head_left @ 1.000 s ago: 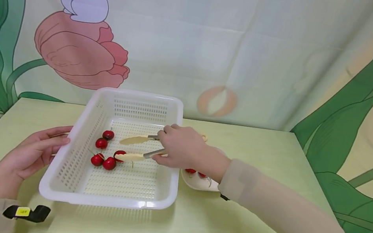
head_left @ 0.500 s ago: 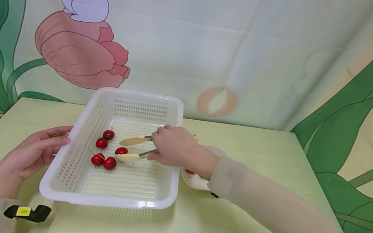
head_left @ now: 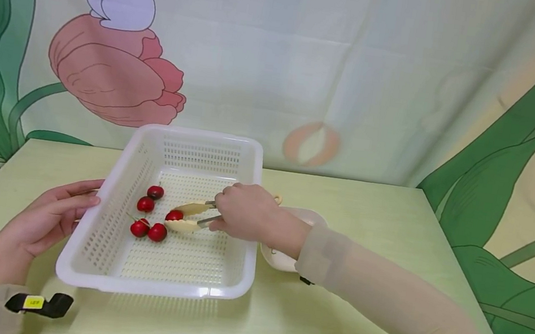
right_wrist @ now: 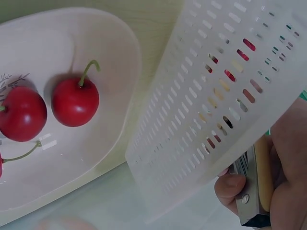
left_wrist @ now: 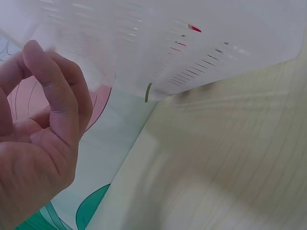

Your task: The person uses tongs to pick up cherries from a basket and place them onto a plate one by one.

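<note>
My right hand point(head_left: 248, 210) grips a pair of tongs point(head_left: 182, 226) with cream tips and metal arms, reaching over the right side of a white perforated basket point(head_left: 150, 289). Between the tong tips sits a red cherry point(head_left: 175, 215); whether both tips touch it I cannot tell. Several other cherries lie to its left on the basket floor, among them a front one point(head_left: 158, 232) and a back one point(head_left: 155, 192). My left hand point(head_left: 47, 216) holds the basket's left rim, thumb on the edge. In the left wrist view its fingers point(left_wrist: 60, 100) are bent beside the basket wall.
A white dish point(right_wrist: 120, 43) stands right of the basket, partly under my right forearm, with cherries in it, one with a curved stem point(right_wrist: 75, 102). Pale wooden table point(head_left: 327, 324) lies around. A printed curtain point(head_left: 382, 80) hangs behind the table's back edge.
My right hand has shifted slightly left with the tongs. Their tips have drawn closer together around one cherry. The left hand and basket stay put.
</note>
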The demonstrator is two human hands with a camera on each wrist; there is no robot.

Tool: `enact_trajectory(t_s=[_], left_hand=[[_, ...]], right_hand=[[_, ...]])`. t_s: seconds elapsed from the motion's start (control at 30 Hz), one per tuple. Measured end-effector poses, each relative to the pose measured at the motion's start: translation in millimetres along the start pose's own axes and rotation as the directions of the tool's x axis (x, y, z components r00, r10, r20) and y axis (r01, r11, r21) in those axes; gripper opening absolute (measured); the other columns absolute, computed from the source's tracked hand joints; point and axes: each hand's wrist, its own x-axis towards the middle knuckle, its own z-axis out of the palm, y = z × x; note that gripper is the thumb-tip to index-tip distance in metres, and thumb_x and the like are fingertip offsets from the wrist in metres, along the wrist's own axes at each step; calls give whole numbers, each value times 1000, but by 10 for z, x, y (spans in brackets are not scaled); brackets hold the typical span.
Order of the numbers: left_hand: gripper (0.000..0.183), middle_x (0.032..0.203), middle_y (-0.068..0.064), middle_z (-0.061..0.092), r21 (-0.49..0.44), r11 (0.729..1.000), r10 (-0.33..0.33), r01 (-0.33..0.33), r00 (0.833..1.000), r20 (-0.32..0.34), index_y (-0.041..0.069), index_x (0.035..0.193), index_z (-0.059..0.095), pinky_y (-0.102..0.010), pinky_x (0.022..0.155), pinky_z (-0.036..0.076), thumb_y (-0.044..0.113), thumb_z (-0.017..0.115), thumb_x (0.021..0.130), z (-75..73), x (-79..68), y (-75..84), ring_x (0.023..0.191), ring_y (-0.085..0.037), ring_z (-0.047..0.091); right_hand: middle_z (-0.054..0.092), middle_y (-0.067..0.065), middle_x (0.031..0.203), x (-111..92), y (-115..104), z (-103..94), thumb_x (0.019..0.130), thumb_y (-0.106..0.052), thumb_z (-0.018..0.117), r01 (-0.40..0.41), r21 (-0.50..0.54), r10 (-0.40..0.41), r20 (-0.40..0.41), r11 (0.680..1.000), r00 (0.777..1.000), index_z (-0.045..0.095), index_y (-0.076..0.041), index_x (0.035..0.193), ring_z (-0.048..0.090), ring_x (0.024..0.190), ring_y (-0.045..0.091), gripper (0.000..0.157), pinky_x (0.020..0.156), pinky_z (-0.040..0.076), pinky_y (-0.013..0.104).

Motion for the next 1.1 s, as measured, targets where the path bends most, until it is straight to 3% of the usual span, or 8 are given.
enact_trajectory(t_s=[0.5, 0.73, 0.87, 1.1], left_hand=[[34, 121, 2, 71, 13, 1000, -5, 5, 1000, 3, 25, 129, 67, -37, 82, 61, 5, 50, 107, 13, -6, 24, 100, -21, 74], [34, 122, 3, 71, 6, 1000, -7, 7, 1000, 2, 26, 130, 65, -37, 83, 60, 6, 50, 108, -1, -1, 9, 101, -21, 74], [34, 122, 1, 71, -15, 1000, -2, 2, 1000, 21, 23, 131, 65, -38, 83, 60, 5, 48, 108, -14, 3, -9, 101, -22, 74], [33, 122, 1, 71, -8, 1000, -3, 3, 1000, 15, 24, 131, 64, -38, 83, 60, 5, 49, 108, -20, 8, -9, 101, -22, 74]], right_hand=[[64, -4, 87, -31, 24, 5, 99, -55, 61, -2, -4, 2, -35, 1000, 999, 68, -15, 94, 59, 78, 13, 41, 61, 53, 28], [64, -4, 94, -79, 68, -7, 101, -58, 56, -10, 0, 10, -46, 1000, 999, 67, -15, 105, 60, 85, 13, 45, 63, 54, 29], [64, -3, 98, -128, 106, -10, 102, -59, 53, -14, 5, 14, -75, 1000, 997, 66, -13, 111, 60, 88, 13, 48, 63, 54, 29], [59, -2, 92, -202, 224, 25, 103, -58, 52, -30, 60, 40, -161, 998, 986, 60, -11, 104, 58, 84, 15, 47, 58, 52, 30]])
